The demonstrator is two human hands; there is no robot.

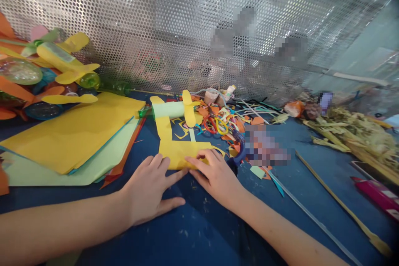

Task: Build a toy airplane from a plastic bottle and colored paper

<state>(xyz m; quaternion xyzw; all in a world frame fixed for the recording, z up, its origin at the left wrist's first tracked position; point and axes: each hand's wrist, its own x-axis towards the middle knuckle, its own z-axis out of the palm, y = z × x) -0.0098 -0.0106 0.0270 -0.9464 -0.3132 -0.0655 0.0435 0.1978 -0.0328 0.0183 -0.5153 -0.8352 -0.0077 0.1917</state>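
Note:
A piece of yellow paper (177, 149) lies on the blue tabletop in front of me. My left hand (148, 189) is open, its curled outer fingertips on the paper's left part. Its index finger stretches along the near edge, and the thumb is apart over the table. From the right, my right hand (215, 174) rests fingertips on the same paper, with the thumb at the near edge; its fingers are apart. Just behind stands a paper-wrapped green bottle (168, 109) lying on its side, with a yellow paper propeller-like shape (188, 110) on it.
At left lies a stack of coloured paper sheets (77, 129), below bottle-and-paper models (62, 58). Scissors (215, 124) sit among paper scraps. To the right are a clear thin stick (311, 212), a wooden stick (336, 203), dried husks (358, 129) and a magenta packet (377, 195). Perforated metal (124, 20) backs the table.

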